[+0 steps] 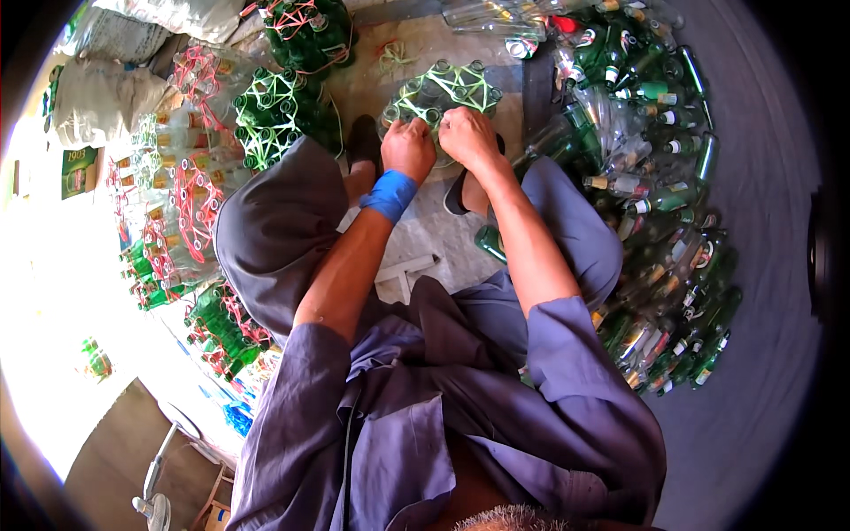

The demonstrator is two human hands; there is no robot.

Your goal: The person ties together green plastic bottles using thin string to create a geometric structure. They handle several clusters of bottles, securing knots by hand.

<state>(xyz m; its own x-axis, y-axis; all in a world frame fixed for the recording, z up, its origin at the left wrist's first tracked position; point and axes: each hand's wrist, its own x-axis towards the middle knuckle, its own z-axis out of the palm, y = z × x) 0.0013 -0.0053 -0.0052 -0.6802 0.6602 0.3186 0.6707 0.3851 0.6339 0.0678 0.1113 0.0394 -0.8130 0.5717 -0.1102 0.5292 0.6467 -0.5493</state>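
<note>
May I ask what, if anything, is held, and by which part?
Left hand and right hand may grip the bottle bundle by its green cord at the near edge; the hold is hidden.

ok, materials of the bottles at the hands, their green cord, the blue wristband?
Bottles: likely glass, shiny and see-through. Pale green cord: probably plastic, smooth-looking narrow strands. Blue wristband: creased, low sheen; fabric or tape, can't tell.

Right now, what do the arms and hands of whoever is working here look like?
Loose purple-grey sleeves cover the upper arms and end around the elbows. A wide bright-blue band wraps the left wrist; no band shows on the right wrist. Both the left hand and right hand are ungloved.
</note>
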